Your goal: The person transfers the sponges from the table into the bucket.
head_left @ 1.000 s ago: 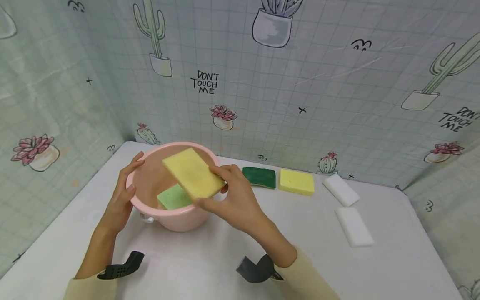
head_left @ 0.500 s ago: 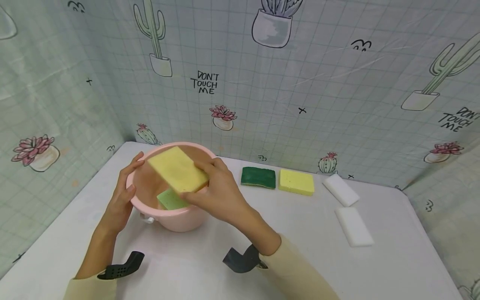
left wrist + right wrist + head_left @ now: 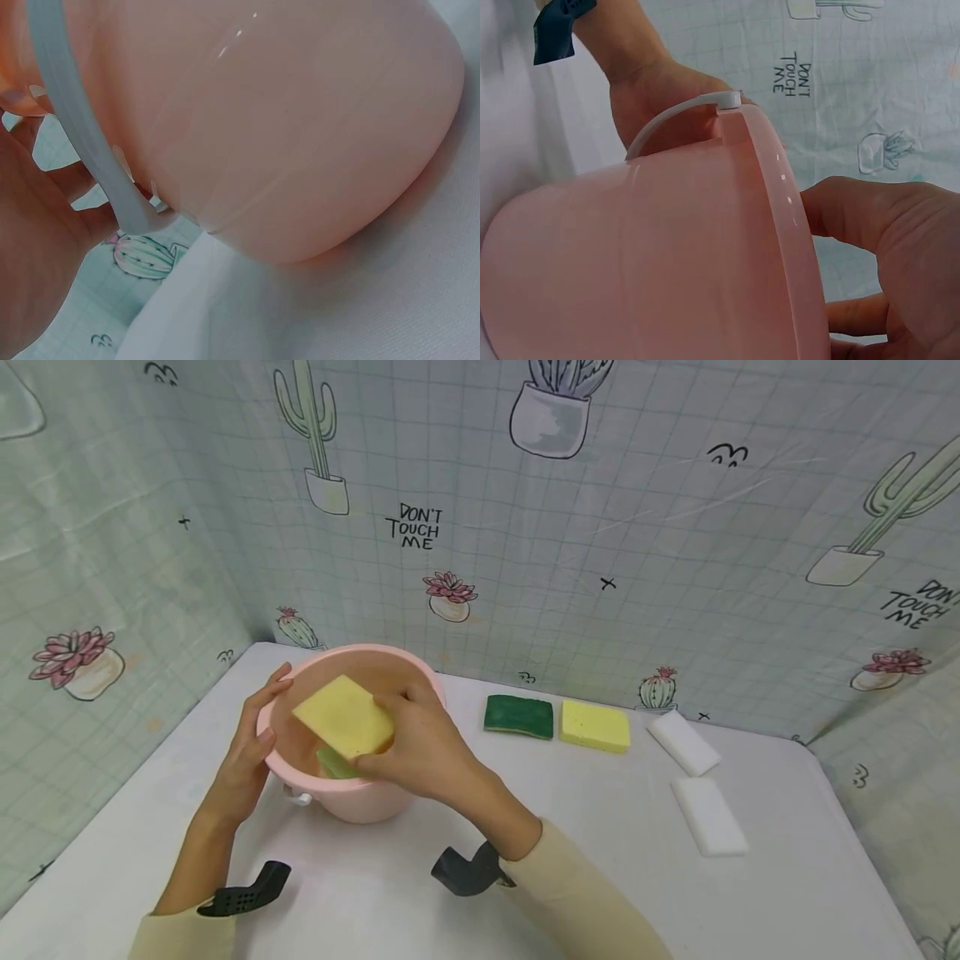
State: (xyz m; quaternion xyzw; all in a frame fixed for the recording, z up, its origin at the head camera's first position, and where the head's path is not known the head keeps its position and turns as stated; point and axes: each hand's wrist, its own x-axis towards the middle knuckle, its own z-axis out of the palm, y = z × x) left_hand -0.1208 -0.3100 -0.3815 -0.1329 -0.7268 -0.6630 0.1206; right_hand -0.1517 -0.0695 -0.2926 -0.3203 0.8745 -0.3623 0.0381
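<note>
A pink bucket (image 3: 363, 806) stands upright on the white table. My left hand (image 3: 242, 764) grips its left rim, with the thumb on the near side and the fingers farther round. Over the bucket's mouth my right hand (image 3: 423, 739) pinches a yellow sponge (image 3: 341, 714), tilted, between thumb and fingers. Below it inside the bucket lies a light green sponge (image 3: 332, 764), mostly covered by the yellow one. The left wrist view shows the bucket's pale handle (image 3: 75, 120) hanging beside my left hand. In the right wrist view the bucket wall (image 3: 652, 262) hides the held sponge.
Right of the bucket, a dark green sponge (image 3: 519, 717) and another yellow sponge (image 3: 595, 726) lie along the table's back edge. Farther right are two white sponges (image 3: 684, 742), one nearer the front. A printed curtain (image 3: 525, 543) rises behind the table.
My right hand has carried the yellow sponge left and lower, down into the bucket's mouth, covering more of the light green sponge. My left hand keeps its grip on the rim.
</note>
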